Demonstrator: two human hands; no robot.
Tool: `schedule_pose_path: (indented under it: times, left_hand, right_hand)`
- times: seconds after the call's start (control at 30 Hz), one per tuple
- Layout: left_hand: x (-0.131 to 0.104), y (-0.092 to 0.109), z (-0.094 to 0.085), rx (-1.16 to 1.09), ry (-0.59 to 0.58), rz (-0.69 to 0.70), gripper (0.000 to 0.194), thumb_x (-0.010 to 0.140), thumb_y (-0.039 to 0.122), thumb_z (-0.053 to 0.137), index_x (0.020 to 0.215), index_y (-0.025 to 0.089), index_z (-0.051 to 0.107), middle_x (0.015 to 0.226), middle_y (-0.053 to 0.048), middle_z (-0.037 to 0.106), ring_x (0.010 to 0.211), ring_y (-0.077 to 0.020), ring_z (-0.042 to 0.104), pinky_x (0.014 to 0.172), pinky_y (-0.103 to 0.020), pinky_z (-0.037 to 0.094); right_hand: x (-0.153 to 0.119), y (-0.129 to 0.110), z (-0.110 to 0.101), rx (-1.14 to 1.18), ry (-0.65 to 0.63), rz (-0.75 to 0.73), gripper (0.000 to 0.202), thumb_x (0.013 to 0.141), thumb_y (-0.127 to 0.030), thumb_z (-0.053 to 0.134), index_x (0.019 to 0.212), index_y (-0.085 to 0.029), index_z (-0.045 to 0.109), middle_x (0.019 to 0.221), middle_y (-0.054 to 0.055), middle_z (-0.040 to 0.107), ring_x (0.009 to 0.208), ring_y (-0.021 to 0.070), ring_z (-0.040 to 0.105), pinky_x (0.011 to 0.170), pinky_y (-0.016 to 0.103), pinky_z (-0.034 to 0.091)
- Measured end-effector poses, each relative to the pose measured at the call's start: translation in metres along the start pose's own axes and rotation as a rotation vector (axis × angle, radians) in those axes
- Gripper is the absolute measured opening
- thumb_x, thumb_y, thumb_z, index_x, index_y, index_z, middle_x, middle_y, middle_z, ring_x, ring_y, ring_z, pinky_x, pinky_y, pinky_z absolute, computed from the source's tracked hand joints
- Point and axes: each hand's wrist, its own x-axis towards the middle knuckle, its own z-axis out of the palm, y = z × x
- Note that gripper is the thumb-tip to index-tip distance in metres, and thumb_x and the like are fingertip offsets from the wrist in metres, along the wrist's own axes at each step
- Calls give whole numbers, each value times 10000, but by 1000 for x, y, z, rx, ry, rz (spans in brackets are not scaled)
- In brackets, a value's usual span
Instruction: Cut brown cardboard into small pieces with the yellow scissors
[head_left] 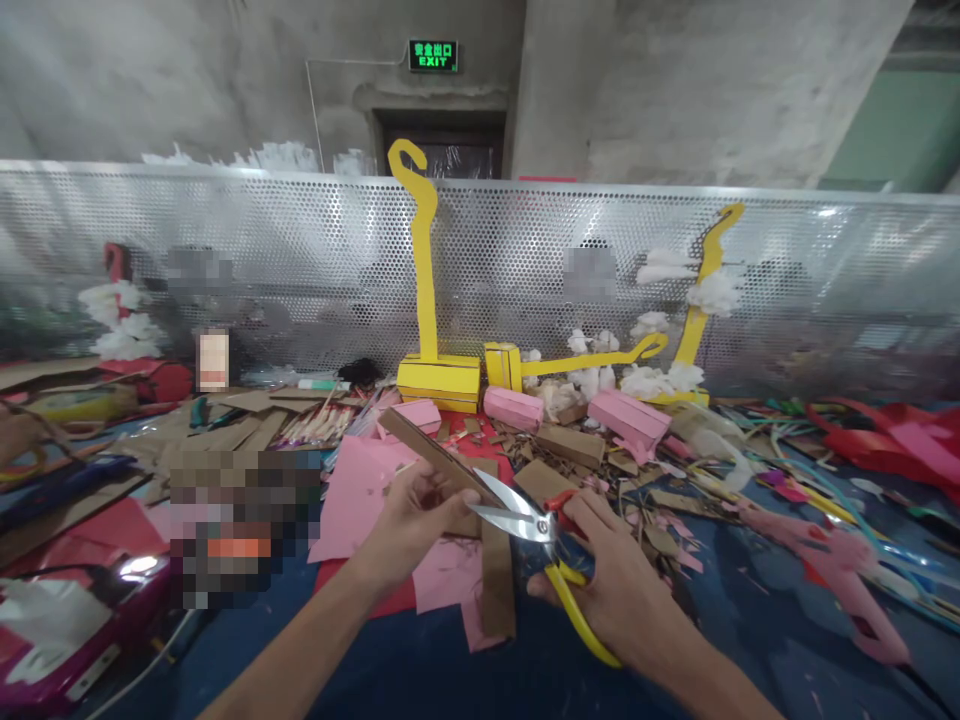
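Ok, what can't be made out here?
All in head view:
Brown cardboard strip in the left hand: near end hidden behind the silver shear blades.
Dark object left of the pink paper: pixelated.
Black cord of the pink plastic glue gun: cut off by the bottom edge.
Glossy purple case: cut off by the left edge.

A lit green sign [433,56] on the concrete wall [345,25] reads "EXIT"; above it, "安全出口".
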Motion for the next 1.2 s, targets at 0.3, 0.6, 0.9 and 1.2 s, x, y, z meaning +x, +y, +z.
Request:
schedule_pose_path:
  times: [0.3,0.6,0.9,1.2]
  left_hand:
    - [-2,1,4,3,20,24,189,813,265,772,947,154,697,821,-30,736,733,-148,703,662,-251,596]
    - [-3,3,11,-54,25,-22,261,788,282,796,988,143,700,865,-60,768,772,-187,740,726,-323,637]
    - [-3,3,15,-41,67,-43,273,756,278,818,956,153,681,863,-56,771,761,-204,747,735,-363,642]
    - [-3,4,20,-4,61,-40,277,737,266,823,933,136,678,873,-75,779,729,-207,738,703,-351,633]
  right_hand:
    - [1,3,4,9,43,11,315,760,-358,767,851,-230,494,966,45,582,856,233,546,736,341,446]
    - [4,2,2,0,106,-10,290,753,-311,744,727,-233,465,823,20,582,731,203,545,644,299,418]
    - [1,1,5,-45,111,-24,344,738,-392,772,839,-237,482,937,54,573,830,246,563,708,342,459]
    - [2,3,6,-73,80,9,369,758,-443,760,761,-235,455,876,33,567,759,215,537,653,320,423]
